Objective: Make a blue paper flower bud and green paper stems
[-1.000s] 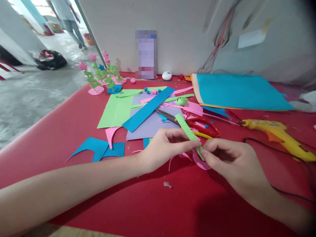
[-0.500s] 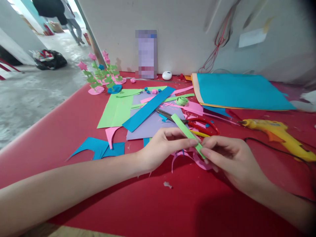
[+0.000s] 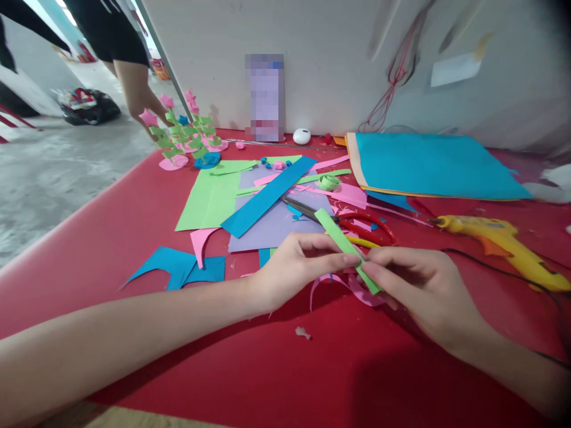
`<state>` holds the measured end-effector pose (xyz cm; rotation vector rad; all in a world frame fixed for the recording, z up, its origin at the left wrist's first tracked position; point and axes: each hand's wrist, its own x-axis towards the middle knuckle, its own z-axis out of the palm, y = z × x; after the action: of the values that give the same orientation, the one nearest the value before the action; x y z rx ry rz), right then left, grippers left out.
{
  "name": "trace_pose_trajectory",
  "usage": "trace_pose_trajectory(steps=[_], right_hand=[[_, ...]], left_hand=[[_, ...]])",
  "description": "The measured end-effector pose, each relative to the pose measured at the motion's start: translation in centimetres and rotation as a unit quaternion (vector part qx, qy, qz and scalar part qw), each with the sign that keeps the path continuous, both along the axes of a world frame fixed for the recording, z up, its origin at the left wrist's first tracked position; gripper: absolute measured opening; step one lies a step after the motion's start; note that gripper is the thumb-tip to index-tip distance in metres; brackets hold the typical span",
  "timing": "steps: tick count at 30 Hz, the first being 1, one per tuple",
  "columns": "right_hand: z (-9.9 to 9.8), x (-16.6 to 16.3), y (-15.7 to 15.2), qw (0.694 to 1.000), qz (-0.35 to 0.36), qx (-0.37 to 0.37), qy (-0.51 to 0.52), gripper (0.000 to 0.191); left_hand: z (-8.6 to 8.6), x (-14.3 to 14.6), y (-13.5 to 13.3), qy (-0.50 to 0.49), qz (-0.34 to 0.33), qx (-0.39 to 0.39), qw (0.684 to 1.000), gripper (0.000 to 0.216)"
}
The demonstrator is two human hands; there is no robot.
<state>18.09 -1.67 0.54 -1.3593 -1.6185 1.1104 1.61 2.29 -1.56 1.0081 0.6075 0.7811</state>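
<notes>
Between both hands a narrow light-green paper strip [image 3: 335, 230] is held slanting, its upper end pointing away to the left. My left hand [image 3: 307, 261] pinches the strip near its middle between thumb and fingers. My right hand [image 3: 410, 285] grips it close by, lower down, thumb against the paper; some of its fingers are hidden underneath. Just behind the strip lie red-handled scissors [image 3: 368, 226], their dark blades partly under it. A wide blue paper strip [image 3: 267, 199] rests across lilac paper [image 3: 254, 229] and green paper [image 3: 205, 202].
A yellow glue gun [image 3: 499, 238] lies at the right with its dark cord. Blue sheets [image 3: 441, 163] are stacked at the back. Paper flowers [image 3: 191, 134] stand at the far left corner, near a phone [image 3: 266, 98] and a white case [image 3: 302, 136]. People pass behind.
The green strip has slid slightly down and right through the fingers, so more shows below my thumbs. In the background, a person now stands nearer beyond the table's far left edge.
</notes>
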Motion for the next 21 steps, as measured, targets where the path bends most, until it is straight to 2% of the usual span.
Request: trace_pose_trajectory(steps=[6,21], right_hand=[[0.03,0.15,-0.22,0.998,-0.013,0.048,-0.045,0.019],[-0.31,0.29,-0.29,1.0,0.008,-0.003,-0.016,0.024]], left_hand=[[0.05,-0.07,-0.03,0.009,0.002,0.007,1.0,0.011],[0.42,-0.08,-0.11,-0.016,-0.021,0.014,1.0,0.012]])
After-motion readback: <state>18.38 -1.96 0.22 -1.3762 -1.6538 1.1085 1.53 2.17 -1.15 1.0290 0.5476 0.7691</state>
